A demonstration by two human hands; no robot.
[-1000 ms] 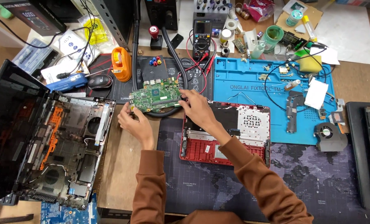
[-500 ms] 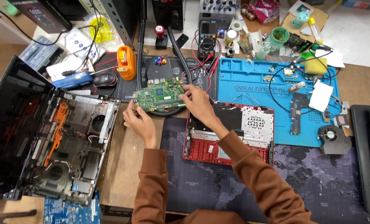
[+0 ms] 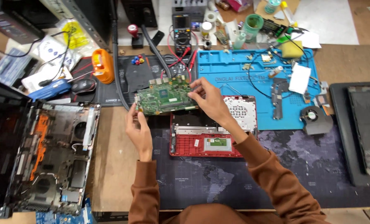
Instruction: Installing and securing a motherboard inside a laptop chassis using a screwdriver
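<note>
I hold the green circuit board (image 3: 165, 96) up between my two hands, above the bench (image 3: 110, 166) and just behind the open red laptop shell (image 3: 212, 132). My left hand (image 3: 138, 127) pinches its lower left corner; my right hand (image 3: 208, 98) grips its right edge.

A blue repair mat (image 3: 234, 79) is spread at the back of the desk, with a small cooling fan (image 3: 315, 118) laid at its right corner. An opened dark laptop chassis (image 3: 56, 157) is seen at the left, and an orange dispenser (image 3: 103, 66) is stood behind it near a multimeter (image 3: 181, 31).
</note>
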